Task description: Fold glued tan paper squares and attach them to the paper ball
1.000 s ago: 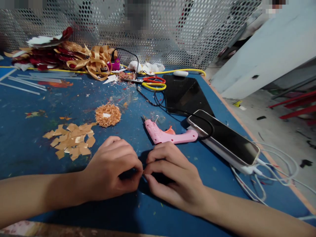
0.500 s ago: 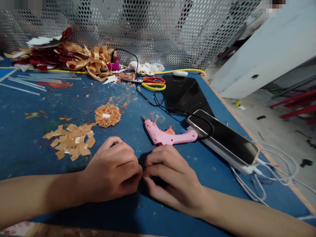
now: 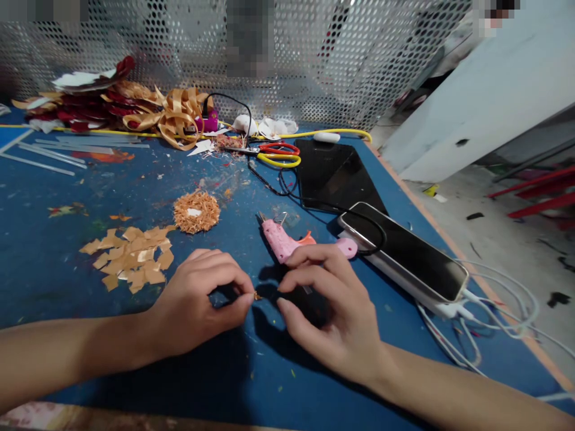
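Note:
My left hand pinches a tiny gold-brown piece between thumb and forefinger; only its tip shows, so its kind is unclear. Just to the right, my right hand is open, thumb and fingers apart. It partly covers a pink glue gun lying on the blue table. Beyond my left hand lies a heap of cut gold ribbon pieces. Farther back is a round, frayed golden-brown rosette with a white centre.
A phone rests on a white block with white cables. Behind it lies a black tablet. Scissors, gold ribbon loops and clear glue sticks line the back, before a perforated metal screen.
My hands have drawn apart. My right hand has moved right and opened over the glue gun's handle, and a tiny gold-brown piece now shows at my left fingertips.

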Demonstrator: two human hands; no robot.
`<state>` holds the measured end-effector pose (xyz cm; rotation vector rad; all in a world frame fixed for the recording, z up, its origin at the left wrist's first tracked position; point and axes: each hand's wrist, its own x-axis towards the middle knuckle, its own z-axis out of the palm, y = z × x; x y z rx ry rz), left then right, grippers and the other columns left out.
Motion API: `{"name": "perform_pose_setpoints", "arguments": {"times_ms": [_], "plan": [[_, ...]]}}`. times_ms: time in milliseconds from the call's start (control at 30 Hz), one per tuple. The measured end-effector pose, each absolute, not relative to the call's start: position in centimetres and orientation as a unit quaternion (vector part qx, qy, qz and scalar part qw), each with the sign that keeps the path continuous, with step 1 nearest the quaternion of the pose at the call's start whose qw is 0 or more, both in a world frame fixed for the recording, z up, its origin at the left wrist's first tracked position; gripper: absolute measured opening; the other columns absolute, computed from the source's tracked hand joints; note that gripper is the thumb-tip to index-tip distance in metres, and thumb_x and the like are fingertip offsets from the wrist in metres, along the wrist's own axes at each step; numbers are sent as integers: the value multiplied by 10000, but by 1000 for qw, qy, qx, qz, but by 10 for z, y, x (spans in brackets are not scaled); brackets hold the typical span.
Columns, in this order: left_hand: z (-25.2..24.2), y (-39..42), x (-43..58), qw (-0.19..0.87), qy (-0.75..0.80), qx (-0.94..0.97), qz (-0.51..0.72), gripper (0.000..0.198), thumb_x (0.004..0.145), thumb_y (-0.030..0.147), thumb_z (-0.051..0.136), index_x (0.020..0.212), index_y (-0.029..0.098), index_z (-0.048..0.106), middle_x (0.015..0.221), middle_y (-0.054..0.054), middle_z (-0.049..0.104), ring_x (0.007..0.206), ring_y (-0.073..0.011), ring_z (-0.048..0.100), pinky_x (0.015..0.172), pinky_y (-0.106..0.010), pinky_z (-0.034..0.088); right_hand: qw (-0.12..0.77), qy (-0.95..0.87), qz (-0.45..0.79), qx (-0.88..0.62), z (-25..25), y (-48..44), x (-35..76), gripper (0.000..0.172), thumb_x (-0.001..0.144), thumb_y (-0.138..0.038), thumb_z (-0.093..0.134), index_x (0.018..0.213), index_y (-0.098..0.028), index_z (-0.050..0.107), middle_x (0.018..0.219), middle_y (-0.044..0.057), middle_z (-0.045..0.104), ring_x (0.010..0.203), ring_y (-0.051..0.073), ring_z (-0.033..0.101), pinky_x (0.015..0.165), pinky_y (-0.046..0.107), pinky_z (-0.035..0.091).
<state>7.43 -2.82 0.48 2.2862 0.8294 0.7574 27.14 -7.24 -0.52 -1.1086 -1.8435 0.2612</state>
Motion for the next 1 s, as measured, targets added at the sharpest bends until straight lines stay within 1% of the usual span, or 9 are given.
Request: {"name": "perform_pose_setpoints", "arguments": {"times_ms": [100, 333, 533, 633, 700, 867, 1000], "plan": [[4, -29, 75, 295, 303, 861, 281, 71, 827, 150, 613, 771, 194, 610, 731, 52, 625, 723, -109, 558, 751, -278, 359, 448, -770, 106, -442, -8, -72, 266, 111, 713, -130, 627, 793, -205, 614, 928, 46, 558, 872, 168, 543, 750, 326, 458], [3, -30, 74, 289, 290, 873, 266, 63, 848, 167, 604, 795, 200, 612, 776, 47, 644, 760, -123, 560, 773, -298, 352, 447, -779, 100, -427, -8, -72, 262, 96, 730, -99, 623, 747, -193, 623, 902, 35, 595, 866, 141, 563, 766, 296, 461], [3, -31, 73, 305, 291, 858, 293, 77, 874, 180, 571, 911, 206, 634, 836, 28, 665, 796, -132, 578, 784, -303, 369, 473, -761, 112, -430, -6, -71, 264, 101, 734, -89, 629, 748, -189, 619, 861, 29, 587, 839, 134, 566, 737, 280, 477], [3, -31, 73, 305, 298, 858, 286, 33, 847, 191, 616, 873, 199, 636, 814, 28, 667, 787, -135, 580, 781, -302, 374, 483, -755, 118, -428, -6, -70, 263, 104, 738, -84, 631, 755, -186, 620, 847, 28, 583, 826, 134, 564, 743, 287, 481], [2, -32, 74, 305, 297, 860, 283, 29, 850, 192, 613, 863, 200, 637, 808, 30, 666, 785, -134, 579, 779, -299, 375, 482, -757, 119, -424, -6, -70, 263, 102, 744, -85, 629, 760, -185, 618, 838, 26, 584, 820, 136, 567, 739, 291, 484], [5, -31, 74, 313, 303, 851, 294, 122, 892, 155, 504, 846, 197, 609, 805, 29, 645, 783, -118, 573, 774, -278, 378, 477, -761, 95, -430, -5, -69, 266, 86, 782, -112, 613, 774, -198, 613, 823, 19, 585, 792, 142, 578, 701, 308, 488], [6, -32, 73, 295, 279, 872, 274, 135, 865, 137, 451, 786, 186, 549, 754, 16, 609, 746, -130, 554, 730, -284, 384, 478, -775, 29, -412, 4, -62, 271, 121, 779, -95, 611, 788, -215, 598, 801, 17, 577, 774, 159, 571, 726, 348, 484]]}}
